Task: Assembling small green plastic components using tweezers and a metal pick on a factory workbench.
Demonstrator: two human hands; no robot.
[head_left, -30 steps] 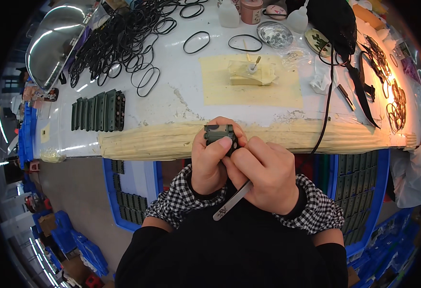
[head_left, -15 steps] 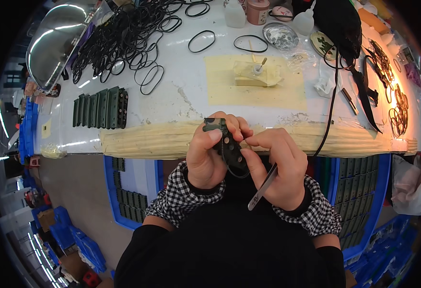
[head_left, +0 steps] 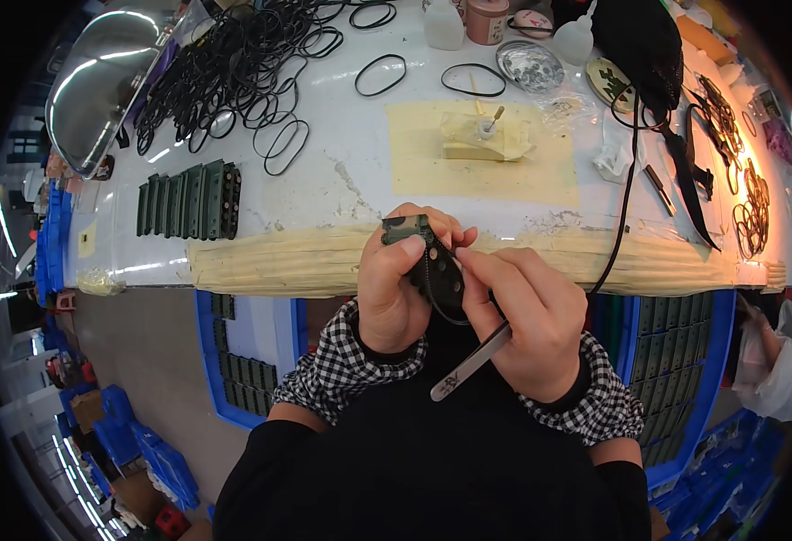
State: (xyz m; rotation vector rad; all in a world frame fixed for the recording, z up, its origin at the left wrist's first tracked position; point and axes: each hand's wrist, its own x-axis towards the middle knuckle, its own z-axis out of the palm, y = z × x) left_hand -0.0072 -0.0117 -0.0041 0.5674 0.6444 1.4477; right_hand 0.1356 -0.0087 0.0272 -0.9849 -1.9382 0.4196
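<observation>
My left hand [head_left: 385,293] is closed round a dark green toy tank hull [head_left: 405,232], held just in front of the table's near edge. Round wheels show along the hull's side. A thin black track band [head_left: 445,316] loops along that side and hangs slack below it. My right hand [head_left: 536,329] pinches at the hull's right side with thumb and forefinger, apparently on the band; the fingertips hide the exact contact. Metal tweezers [head_left: 470,362] are also tucked in this hand, their broad end sticking out toward my body.
Several green hulls [head_left: 188,203] stand in a row at left, below a heap of black bands [head_left: 225,77]. A small bottle with a brush [head_left: 486,131] sits on yellow paper. Black scissors [head_left: 687,194] lie at right. Blue trays [head_left: 205,361] of green parts flank me below the table.
My right hand has shifted slightly right and down, and the tweezers' broad end has swung left. The band now runs higher along the hull toward my right fingers. The left hand has barely moved.
</observation>
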